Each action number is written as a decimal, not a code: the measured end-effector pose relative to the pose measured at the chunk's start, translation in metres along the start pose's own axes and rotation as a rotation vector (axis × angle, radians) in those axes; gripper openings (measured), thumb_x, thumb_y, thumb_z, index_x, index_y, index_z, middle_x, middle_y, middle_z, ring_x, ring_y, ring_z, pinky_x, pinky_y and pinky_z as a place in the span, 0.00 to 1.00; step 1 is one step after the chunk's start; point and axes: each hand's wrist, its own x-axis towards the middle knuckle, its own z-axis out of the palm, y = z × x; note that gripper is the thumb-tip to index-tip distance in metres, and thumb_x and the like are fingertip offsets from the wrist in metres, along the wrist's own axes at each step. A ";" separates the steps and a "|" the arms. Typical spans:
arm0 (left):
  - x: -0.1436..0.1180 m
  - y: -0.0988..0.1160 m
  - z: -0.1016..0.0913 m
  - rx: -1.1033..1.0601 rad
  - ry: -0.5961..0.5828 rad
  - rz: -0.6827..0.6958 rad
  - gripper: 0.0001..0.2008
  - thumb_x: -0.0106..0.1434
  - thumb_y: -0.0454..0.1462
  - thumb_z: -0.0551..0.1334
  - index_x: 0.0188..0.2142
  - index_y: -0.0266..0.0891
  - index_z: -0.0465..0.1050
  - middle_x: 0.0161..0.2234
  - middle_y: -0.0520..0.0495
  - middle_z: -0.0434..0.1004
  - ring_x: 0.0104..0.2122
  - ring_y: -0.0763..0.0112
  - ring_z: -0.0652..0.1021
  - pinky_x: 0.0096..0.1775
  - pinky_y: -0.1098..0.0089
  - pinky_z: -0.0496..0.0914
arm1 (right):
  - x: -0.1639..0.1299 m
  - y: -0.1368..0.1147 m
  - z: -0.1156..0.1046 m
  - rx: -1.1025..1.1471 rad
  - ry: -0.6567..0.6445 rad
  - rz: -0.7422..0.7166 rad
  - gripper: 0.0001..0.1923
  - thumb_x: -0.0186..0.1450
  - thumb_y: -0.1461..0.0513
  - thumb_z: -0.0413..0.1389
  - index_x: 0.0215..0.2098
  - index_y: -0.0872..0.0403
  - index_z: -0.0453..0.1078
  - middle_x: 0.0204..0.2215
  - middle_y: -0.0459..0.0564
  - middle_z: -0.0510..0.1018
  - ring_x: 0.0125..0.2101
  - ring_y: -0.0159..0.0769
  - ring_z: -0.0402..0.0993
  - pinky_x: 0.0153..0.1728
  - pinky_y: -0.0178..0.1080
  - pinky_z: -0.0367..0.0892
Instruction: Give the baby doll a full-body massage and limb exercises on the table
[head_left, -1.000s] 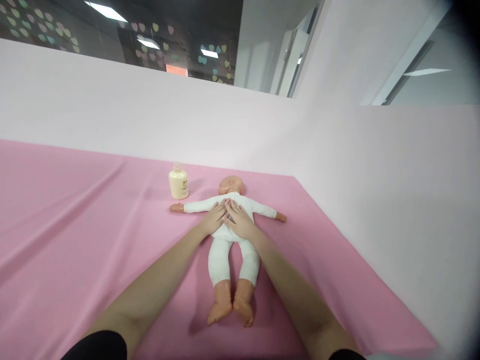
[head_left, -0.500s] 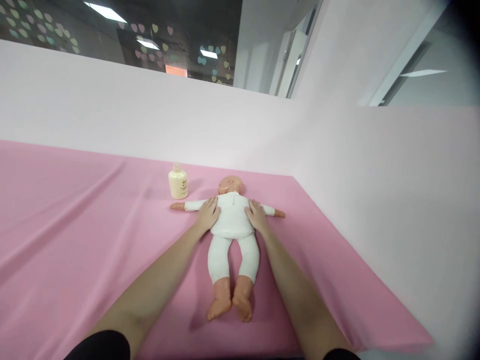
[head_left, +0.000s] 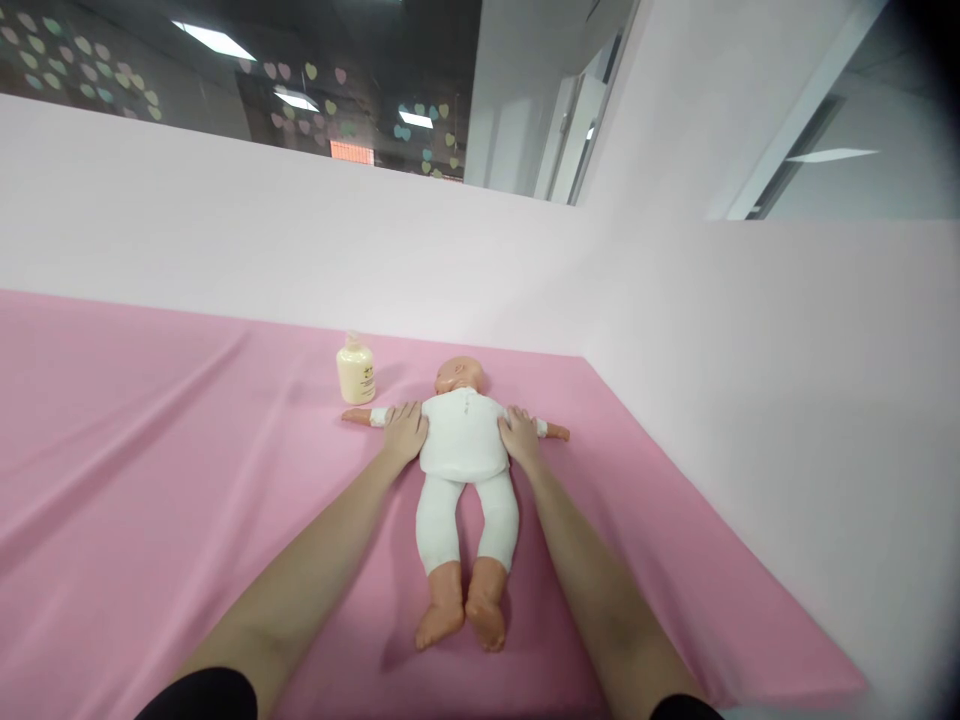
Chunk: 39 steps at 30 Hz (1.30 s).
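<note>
- My left arm runs straight out over the pink surface (head_left: 150,470), forearm bare, palm down.
- My left hand (head_left: 403,433) lies flat with fingers spread, gripping nothing, resting on the doll's (head_left: 465,450) near arm beside its chest.
- A cream bottle (head_left: 355,370) stands upright just beyond that hand, slightly to its left.
- The doll lies face up between my hands, feet toward me.
- My right hand (head_left: 519,438) lies flat and loose on the doll's other arm, fingers extended, holding nothing.
</note>
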 end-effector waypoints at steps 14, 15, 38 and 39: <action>-0.011 0.043 0.000 -0.029 -0.110 -0.021 0.27 0.65 0.37 0.45 0.61 0.22 0.51 0.63 0.26 0.52 0.63 0.50 0.56 0.60 0.52 0.52 | -0.031 -0.067 -0.005 0.043 -0.154 -0.061 0.33 0.68 0.54 0.41 0.67 0.62 0.43 0.66 0.67 0.46 0.65 0.55 0.42 0.62 0.52 0.43; -0.014 0.047 -0.002 -0.025 -0.109 -0.018 0.27 0.65 0.37 0.46 0.61 0.23 0.51 0.63 0.25 0.52 0.63 0.49 0.56 0.59 0.51 0.54 | -0.034 -0.072 -0.006 0.033 -0.150 -0.054 0.33 0.68 0.54 0.41 0.66 0.62 0.44 0.66 0.67 0.46 0.65 0.57 0.43 0.61 0.54 0.43; -0.021 0.044 -0.026 0.006 -0.276 -0.320 0.35 0.63 0.54 0.46 0.52 0.22 0.60 0.52 0.22 0.67 0.55 0.41 0.68 0.52 0.53 0.59 | -0.027 -0.039 -0.022 -0.036 0.016 0.193 0.28 0.66 0.53 0.40 0.43 0.65 0.74 0.41 0.68 0.77 0.44 0.52 0.74 0.43 0.43 0.63; -0.020 0.043 -0.025 0.002 -0.272 -0.323 0.35 0.63 0.55 0.46 0.52 0.23 0.60 0.53 0.22 0.67 0.55 0.42 0.68 0.52 0.52 0.59 | -0.028 -0.040 -0.021 -0.040 0.022 0.197 0.28 0.66 0.53 0.41 0.43 0.65 0.73 0.41 0.68 0.78 0.44 0.52 0.74 0.43 0.43 0.64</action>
